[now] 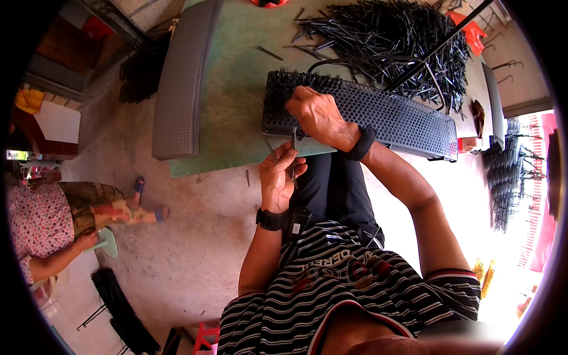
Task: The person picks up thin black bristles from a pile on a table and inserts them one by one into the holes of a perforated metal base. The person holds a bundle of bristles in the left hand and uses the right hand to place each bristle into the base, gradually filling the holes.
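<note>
A long black perforated panel [390, 115] with rows of round holes lies across the near side of the green table. Short black spiky pieces [284, 89] stand packed in the holes at its left end. My right hand [322, 118] is over that end, its fingers closed and pointing down; what they pinch, if anything, is hidden. Just below the panel's near edge, my left hand [278, 174] is closed on a few thin dark sticks [293, 148] that jut up between its fingers. Behind the panel is a large heap of similar thin black sticks [384, 35].
A grey perforated panel [177, 100] runs along the left side of the green table [236, 118]. A thin black bar and curved frame [423, 59] cross above the heap. At left a person [47, 219] sits by a pale green stool [107, 242]. Dark racks [506, 177] stand at right.
</note>
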The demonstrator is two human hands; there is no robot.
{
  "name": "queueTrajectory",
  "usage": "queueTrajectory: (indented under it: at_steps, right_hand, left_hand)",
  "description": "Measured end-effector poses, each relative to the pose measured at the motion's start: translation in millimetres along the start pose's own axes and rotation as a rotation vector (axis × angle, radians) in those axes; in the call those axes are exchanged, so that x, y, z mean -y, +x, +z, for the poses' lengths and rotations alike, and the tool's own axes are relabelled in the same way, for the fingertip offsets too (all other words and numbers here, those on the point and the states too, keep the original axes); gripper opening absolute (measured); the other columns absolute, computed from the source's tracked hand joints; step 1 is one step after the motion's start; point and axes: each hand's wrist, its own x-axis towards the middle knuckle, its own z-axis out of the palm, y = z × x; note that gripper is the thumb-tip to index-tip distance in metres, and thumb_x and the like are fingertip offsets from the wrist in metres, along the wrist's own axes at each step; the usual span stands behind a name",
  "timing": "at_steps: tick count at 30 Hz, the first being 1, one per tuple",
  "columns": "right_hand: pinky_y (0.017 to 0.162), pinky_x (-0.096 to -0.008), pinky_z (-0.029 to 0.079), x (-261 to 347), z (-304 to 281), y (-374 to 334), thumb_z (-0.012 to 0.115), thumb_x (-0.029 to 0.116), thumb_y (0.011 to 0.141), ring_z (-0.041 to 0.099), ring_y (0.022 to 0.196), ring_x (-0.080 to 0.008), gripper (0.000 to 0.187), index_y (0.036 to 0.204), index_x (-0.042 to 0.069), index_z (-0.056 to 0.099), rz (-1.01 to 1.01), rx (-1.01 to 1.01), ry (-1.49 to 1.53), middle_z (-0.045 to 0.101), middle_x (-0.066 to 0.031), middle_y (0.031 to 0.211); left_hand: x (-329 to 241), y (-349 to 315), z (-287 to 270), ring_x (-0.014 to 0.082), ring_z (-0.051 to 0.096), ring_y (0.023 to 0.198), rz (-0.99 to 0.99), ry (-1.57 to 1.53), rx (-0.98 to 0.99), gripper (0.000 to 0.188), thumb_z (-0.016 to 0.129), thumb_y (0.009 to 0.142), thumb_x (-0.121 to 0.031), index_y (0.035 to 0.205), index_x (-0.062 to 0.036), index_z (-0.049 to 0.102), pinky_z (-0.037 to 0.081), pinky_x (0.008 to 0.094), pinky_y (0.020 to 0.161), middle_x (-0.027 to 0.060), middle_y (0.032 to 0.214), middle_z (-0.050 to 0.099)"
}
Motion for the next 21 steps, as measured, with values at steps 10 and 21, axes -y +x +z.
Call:
queueTrajectory:
  at_steps: [10, 21]
  right_hand:
    - [0.047, -0.0211, 0.045, 7.9, 0.4, -43.7, 0.066, 0.012, 0.081, 0.058, 0.055, -0.0077, 0.017, 0.085, -0.005, 0.066, 0.765, 0.238, 0.972, 0.064, -0.0050, 0.068]
    - [0.054, -0.0289, 0.050, -18.7, -31.8, -18.0, 0.056, 0.002, 0.085, 0.067, 0.066, -0.0197, 0.022, 0.106, 0.002, 0.048, 0.425, -0.464, 0.512, 0.065, -0.0154, 0.073]
  left_hand:
    - [9.0, 1.9, 12.8, 0.0193, 0.064, 0.073, 0.054, -0.104, 0.061, 0.012, 0.059, 0.086, -0.005, 0.098, -0.0044, 0.058, 0.056, 0.0329, 0.061, 0.0060, 0.087, 0.062]
    - [14.3, 1.0, 19.2, 0.0198, 0.064, 0.075, 0.155, 0.061, 0.128, 0.019, 0.054, 0.090, -0.006, 0.107, -0.0006, 0.058, 0.056, 0.0355, 0.067, 0.0082, 0.090, 0.062]
